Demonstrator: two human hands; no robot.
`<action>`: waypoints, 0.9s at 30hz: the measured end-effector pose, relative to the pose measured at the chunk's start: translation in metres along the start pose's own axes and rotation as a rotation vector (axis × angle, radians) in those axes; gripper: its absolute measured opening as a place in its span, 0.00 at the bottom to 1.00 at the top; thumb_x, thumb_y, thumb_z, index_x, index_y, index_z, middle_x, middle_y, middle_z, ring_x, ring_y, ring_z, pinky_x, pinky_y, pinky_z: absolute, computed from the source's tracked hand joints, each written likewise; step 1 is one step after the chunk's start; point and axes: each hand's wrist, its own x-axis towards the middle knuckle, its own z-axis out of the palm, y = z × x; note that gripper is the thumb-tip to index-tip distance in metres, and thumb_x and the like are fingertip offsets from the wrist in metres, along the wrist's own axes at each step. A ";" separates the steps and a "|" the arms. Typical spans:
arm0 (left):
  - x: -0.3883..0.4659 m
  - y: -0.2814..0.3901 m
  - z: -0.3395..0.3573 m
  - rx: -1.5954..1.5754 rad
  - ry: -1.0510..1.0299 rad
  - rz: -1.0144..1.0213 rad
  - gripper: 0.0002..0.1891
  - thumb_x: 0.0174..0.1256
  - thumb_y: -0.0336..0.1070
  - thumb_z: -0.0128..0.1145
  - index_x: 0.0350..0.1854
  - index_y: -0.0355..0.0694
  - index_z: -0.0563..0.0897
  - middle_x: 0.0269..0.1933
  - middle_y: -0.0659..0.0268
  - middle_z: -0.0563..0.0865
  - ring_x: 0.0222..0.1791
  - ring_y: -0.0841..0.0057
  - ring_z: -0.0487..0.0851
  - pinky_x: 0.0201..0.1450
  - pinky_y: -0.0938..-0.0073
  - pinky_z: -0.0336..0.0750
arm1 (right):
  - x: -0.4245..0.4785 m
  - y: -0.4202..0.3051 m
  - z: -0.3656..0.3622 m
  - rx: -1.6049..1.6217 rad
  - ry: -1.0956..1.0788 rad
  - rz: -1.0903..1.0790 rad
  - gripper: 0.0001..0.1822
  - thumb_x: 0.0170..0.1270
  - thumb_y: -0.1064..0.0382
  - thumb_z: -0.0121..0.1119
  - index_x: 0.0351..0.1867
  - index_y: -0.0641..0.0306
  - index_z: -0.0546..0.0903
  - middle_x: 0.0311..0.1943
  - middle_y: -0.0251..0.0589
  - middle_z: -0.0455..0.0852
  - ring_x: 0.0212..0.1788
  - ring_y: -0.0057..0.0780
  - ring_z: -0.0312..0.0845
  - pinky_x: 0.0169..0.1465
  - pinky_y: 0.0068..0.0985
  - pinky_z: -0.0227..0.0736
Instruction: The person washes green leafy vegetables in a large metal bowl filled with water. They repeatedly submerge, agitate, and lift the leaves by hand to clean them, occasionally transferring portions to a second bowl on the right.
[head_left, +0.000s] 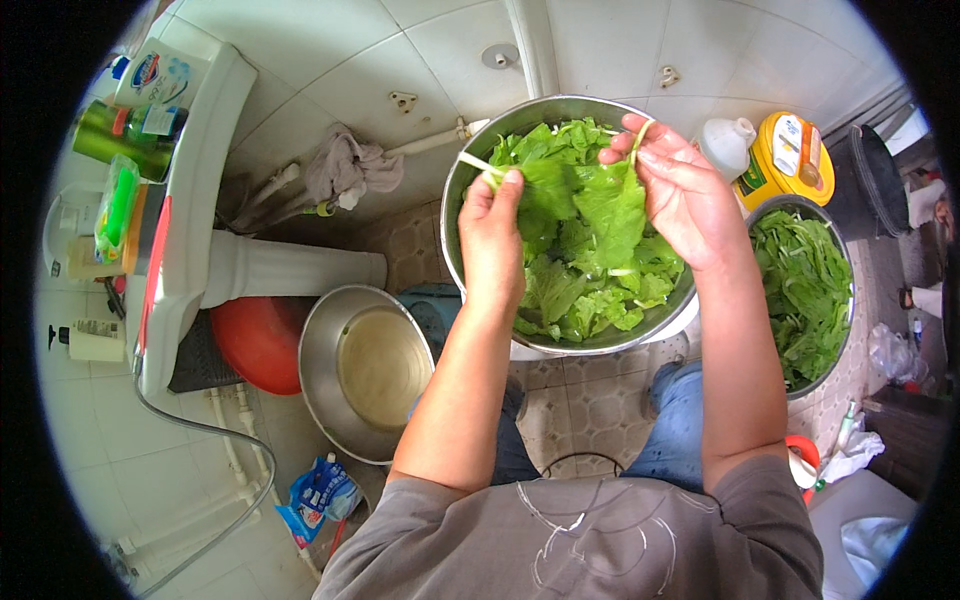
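Note:
Over a large metal basin (454, 202) I hold leafy greens in both hands. My left hand (491, 251) pinches a pale stem between thumb and forefinger, and its green leaf (546, 189), partly blurred, hangs to the right. In my right hand (688, 199) another stem stands between the thumb and fingers, its broad leaf (611, 217) hanging down. The two leaves are close together; whether they are joined cannot be made out. Below them, wet loose greens (559, 296) lie in water in the basin.
To the right stands a second basin (846, 322) full of greens. A metal bowl (315, 360) holding cloudy liquid is at left, beside a red basin (255, 345) and a pedestal sink (292, 266). A yellow tub (814, 180) and white bottle (724, 146) stand behind right.

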 end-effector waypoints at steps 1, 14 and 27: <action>0.000 -0.002 0.002 0.005 -0.021 -0.059 0.09 0.71 0.37 0.50 0.44 0.39 0.79 0.40 0.71 0.82 0.39 0.86 0.75 0.46 0.81 0.68 | 0.000 0.005 0.004 0.006 -0.006 0.016 0.15 0.67 0.69 0.46 0.54 0.69 0.72 0.46 0.45 0.81 0.52 0.34 0.77 0.56 0.28 0.70; -0.014 0.003 0.010 -0.061 -0.363 -0.377 0.22 0.62 0.43 0.64 0.53 0.35 0.76 0.51 0.63 0.81 0.51 0.78 0.77 0.55 0.73 0.70 | 0.003 0.033 0.023 -0.451 -0.007 -0.062 0.20 0.67 0.71 0.48 0.61 0.70 0.70 0.51 0.48 0.82 0.57 0.30 0.75 0.63 0.27 0.63; 0.008 0.009 -0.012 0.038 0.363 0.189 0.06 0.62 0.29 0.61 0.38 0.35 0.79 0.34 0.69 0.83 0.32 0.83 0.77 0.39 0.79 0.72 | 0.003 0.036 -0.030 -1.432 0.200 0.059 0.22 0.54 0.70 0.63 0.53 0.60 0.79 0.45 0.42 0.83 0.51 0.34 0.78 0.57 0.29 0.72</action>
